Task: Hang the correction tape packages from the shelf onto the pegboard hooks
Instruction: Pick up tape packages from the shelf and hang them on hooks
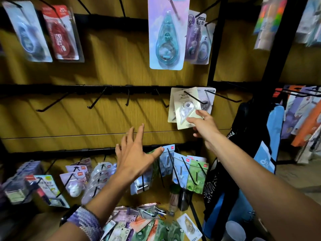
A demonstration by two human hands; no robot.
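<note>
Head view shows our right hand [202, 121] pinching a cream package [186, 111], seemingly threaded onto a hook [194, 98] already. Our left hand [134, 153] hovers spread and holds nothing. Next we let go and fetch another from the shelf pile [147, 226].

- Dim, warm light from above; the black wire hooks [97, 100] cast long slanting shadows across the yellow wooden backboard [112, 49].
- Edges bow and blur, wide-angle.
- Slight motion smear throughout.
</note>
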